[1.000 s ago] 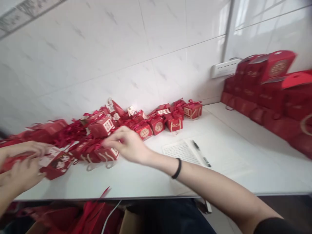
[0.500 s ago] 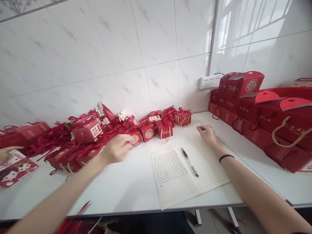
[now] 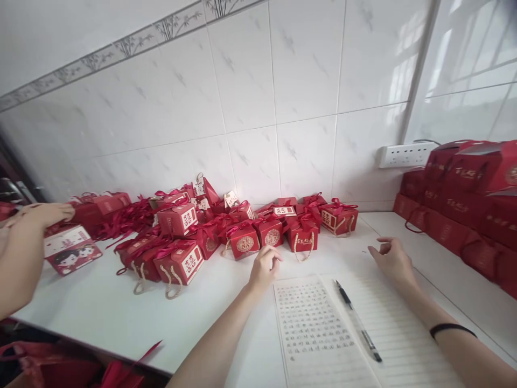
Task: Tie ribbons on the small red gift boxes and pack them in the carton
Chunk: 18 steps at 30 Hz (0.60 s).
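My left hand (image 3: 264,268) is just above the notebook's upper left corner, beside the front red gift boxes. Its fingers are curled in loosely, and I see nothing in them. My right hand (image 3: 391,262) is over the table beyond the notebook's right page, thumb and fingers apart, holding nothing. A tiny dark speck (image 3: 364,251) lies on the table to its left. Between my forearms is an open notebook (image 3: 315,323), its left page handwritten, the right one lined. A black-capped clear pen (image 3: 357,319) rests across its right page. The nearest rope-handled gift box (image 3: 304,240) stands behind my left hand.
Many red gift boxes (image 3: 183,264) with ribbons are piled along the wall. Larger red boxes (image 3: 448,215) are stacked at right, below a power strip (image 3: 406,154). At left, another person's hands (image 3: 44,215) are at a box with cartoon figures (image 3: 75,250).
The view has swung left and moved closer. My left hand has moved right, from the boxes to the notebook's top corner. My right hand's pinched fingers have opened.
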### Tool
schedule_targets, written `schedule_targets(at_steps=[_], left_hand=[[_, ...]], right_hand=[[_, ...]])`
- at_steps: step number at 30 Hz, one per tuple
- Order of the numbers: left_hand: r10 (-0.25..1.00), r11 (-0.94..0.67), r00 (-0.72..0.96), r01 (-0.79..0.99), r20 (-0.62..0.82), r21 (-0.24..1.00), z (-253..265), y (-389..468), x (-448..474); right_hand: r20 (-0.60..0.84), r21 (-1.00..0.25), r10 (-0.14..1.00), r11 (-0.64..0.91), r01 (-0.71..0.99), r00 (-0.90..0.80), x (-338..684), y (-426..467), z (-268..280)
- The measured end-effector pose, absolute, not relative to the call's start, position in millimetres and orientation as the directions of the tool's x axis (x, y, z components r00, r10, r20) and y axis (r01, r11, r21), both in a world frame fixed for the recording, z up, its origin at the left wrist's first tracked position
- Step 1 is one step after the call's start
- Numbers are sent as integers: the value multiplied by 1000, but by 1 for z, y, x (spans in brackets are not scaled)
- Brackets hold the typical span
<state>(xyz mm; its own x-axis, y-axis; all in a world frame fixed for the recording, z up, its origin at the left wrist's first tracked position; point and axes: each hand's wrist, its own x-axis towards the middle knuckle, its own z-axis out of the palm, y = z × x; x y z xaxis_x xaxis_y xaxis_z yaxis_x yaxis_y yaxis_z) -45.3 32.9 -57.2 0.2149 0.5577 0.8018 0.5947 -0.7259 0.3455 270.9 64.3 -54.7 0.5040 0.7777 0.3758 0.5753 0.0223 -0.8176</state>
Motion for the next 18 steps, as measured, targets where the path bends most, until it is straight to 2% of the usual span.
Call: schedule_targets(at_steps=[3, 6, 8, 12, 18], left_hand=[[598, -719, 270, 597, 755, 356, -61, 30, -38], [612, -741, 372, 578, 698, 342, -66, 28, -26], [641, -733, 423, 584, 640, 348, -68, 26, -21], [722, -668, 432, 639, 541, 382, -67, 28, -21], [746, -657, 435, 607, 504, 447, -66, 34, -22]], right_hand=[[338, -787, 871, 53, 615, 357, 263, 65, -60], [225, -664, 971, 88, 742, 87, 256, 64, -63], [196, -574, 981, 109, 812, 7, 252, 63, -63], [208, -509, 978, 111, 854, -4, 248, 58, -60], [183, -467, 983, 76, 881, 13, 247, 57, -59]])
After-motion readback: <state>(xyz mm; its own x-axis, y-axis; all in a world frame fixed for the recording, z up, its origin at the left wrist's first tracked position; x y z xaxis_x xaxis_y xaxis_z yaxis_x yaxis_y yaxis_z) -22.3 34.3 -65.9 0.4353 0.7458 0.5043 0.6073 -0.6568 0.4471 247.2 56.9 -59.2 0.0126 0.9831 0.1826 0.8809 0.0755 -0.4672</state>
